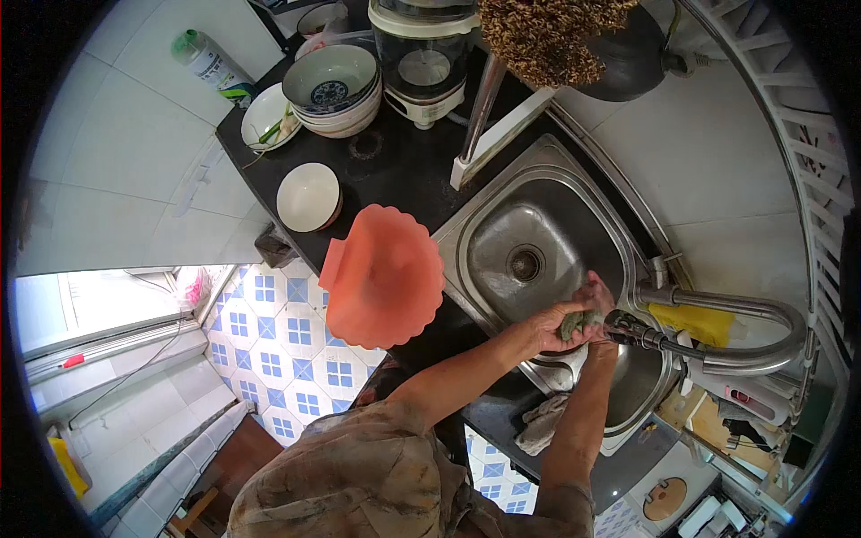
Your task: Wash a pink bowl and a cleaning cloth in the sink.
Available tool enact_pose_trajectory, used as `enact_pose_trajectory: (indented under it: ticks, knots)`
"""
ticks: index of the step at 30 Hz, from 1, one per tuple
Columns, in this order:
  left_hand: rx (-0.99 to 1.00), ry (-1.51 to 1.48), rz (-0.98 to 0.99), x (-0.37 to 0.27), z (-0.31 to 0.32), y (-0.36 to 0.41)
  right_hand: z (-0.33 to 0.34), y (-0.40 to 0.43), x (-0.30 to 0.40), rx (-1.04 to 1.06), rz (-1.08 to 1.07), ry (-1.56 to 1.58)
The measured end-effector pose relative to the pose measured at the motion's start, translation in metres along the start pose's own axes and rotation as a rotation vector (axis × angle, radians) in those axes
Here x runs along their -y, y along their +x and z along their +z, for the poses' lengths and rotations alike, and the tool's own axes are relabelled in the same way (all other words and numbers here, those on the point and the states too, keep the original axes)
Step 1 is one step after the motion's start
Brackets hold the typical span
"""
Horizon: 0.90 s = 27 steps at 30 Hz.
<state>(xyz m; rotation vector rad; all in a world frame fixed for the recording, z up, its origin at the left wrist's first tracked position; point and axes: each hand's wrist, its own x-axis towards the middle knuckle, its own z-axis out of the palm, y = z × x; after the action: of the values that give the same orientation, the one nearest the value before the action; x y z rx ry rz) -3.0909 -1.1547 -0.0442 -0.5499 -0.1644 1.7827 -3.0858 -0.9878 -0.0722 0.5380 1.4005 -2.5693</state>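
Note:
My left hand holds a greenish scouring pad or cloth over the divider of a double-bowl stainless steel sink. Close against it, my right hand is partly blurred, directly by the spray head of the faucet; whether its fingers also grip the pad is not clear. Water seems to run over the hands. A grey rag lies on the counter edge below the forearms. Left of the sink, a coral scalloped plastic basin rests at the counter's edge.
A white bowl, stacked bowls, a plate with scallions and a clear-walled appliance stand on the black counter. A metal post rises behind the sink. A yellow cloth lies behind the faucet.

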Motion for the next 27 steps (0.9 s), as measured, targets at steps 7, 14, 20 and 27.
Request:
enact_pose_trajectory:
  ticks: [7,14,20,27]
  knots:
    - [-0.448,0.985,0.238,0.001,0.002,0.007,0.045,-0.001,0.016,-0.132,0.109,-0.41]
    - [-0.705,1.68,0.754,0.028,-0.01,0.037,-0.004,0.01,0.002,-0.304,-0.188,-1.316]
    - [-0.435,1.373,1.193,-0.038,-0.146,0.068,0.043,0.052,-0.071,-0.291,-0.327,-2.102]
    - [-0.83,2.318,0.818,0.027,-0.034,0.053,-0.076,-0.024,-0.055,-0.593,-0.33,-1.006]
